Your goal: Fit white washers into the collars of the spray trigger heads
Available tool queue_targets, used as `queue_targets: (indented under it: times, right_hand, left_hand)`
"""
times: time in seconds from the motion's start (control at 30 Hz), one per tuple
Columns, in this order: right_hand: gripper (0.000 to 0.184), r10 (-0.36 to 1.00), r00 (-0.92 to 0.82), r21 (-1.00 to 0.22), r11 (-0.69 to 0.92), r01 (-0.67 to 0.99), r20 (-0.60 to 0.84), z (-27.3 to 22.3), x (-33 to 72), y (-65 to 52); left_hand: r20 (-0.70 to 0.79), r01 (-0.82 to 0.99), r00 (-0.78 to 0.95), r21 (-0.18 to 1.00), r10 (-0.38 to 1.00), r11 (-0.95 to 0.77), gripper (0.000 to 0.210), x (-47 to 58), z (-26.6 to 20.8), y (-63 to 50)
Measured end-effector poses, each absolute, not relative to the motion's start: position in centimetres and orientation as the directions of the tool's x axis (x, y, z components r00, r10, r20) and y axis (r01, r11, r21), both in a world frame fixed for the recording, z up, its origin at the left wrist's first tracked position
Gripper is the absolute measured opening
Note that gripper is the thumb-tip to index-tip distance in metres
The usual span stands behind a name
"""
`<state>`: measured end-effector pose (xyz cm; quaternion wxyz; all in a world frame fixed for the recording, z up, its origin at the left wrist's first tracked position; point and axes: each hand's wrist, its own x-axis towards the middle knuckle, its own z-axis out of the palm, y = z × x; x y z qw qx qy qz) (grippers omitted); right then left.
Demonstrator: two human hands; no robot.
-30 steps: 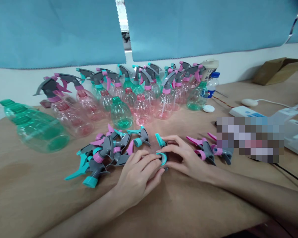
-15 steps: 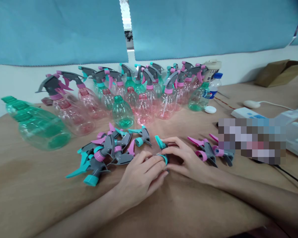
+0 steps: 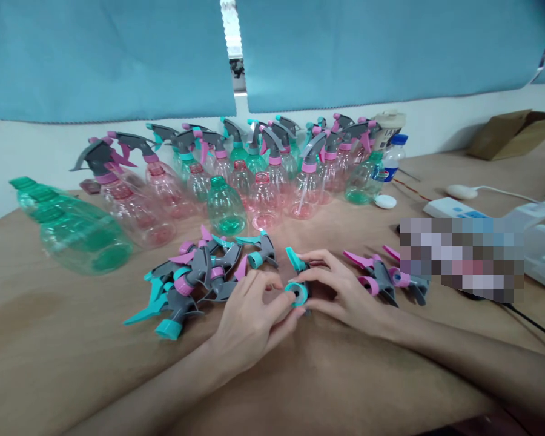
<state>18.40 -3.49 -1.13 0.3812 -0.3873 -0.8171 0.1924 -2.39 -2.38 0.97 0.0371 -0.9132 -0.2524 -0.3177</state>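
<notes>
A grey trigger spray head with a teal trigger and a teal screw collar (image 3: 298,293) lies between my hands, its open collar facing me. My right hand (image 3: 345,290) grips its body from the right, fingers curled over the grey part. At the collar, my left hand (image 3: 252,306) has its thumb and fingers closed on the rim, with a fingertip at the opening. A pile of grey spray heads with pink or teal parts (image 3: 193,275) lies left of my left hand. Two pink-and-grey spray heads (image 3: 381,281) rest beside my right hand.
Behind stand several pink and green spray bottles (image 3: 309,191), many with heads fitted. Open-topped ones include a green bottle (image 3: 227,209). Green bottles (image 3: 86,236) lean at the left. A Pepsi bottle (image 3: 392,160), a cardboard box (image 3: 508,133) and a white power strip (image 3: 456,209) are at the right.
My left fingers have curled back off the top of the collar, so its round opening now shows. The right hand keeps its grip in nearly the same place.
</notes>
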Motion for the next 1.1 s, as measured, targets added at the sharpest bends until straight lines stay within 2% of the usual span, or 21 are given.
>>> queue_targets:
  times: [0.2, 0.43, 0.57, 0.73, 0.93, 1.1]
  right_hand:
    - [0.025, 0.813, -0.385, -0.644, 0.581, 0.497, 0.437, -0.99, 18.45, -3.53]
    - [0.025, 0.806, -0.409, -0.624, 0.591, 0.511, 0.428, -1.09, 18.54, -3.63]
    - [0.024, 0.792, -0.421, -0.618, 0.609, 0.497, 0.442, -1.33, 18.7, -3.56]
    - [0.024, 0.784, -0.429, -0.623, 0.618, 0.479, 0.448, -1.39, 18.87, -3.36]
    - [0.021, 0.815, -0.409, -0.65, 0.576, 0.495, 0.411, -1.13, 18.74, -3.33]
    - [0.021, 0.828, -0.397, -0.656, 0.557, 0.509, 0.395, -1.1, 18.63, -3.45]
  left_hand:
    - [0.579, 0.479, 0.664, 0.158, 0.474, -0.864, 0.013, -2.53, 1.1, -2.26]
    - [0.508, 0.364, 0.676, 0.4, 0.534, -0.841, 0.015, -2.67, 1.14, -2.5]
    - [0.492, 0.339, 0.673, 0.458, 0.552, -0.822, 0.016, -2.77, 1.06, -2.45]
    - [0.499, 0.344, 0.692, 0.408, 0.521, -0.846, 0.021, -2.86, 0.98, -2.44]
    - [0.527, 0.481, 0.682, 0.2, 0.508, -0.853, 0.022, -2.8, 0.77, -2.04]
    - [0.527, 0.504, 0.676, 0.18, 0.515, -0.845, 0.023, -2.75, 0.57, -2.12]
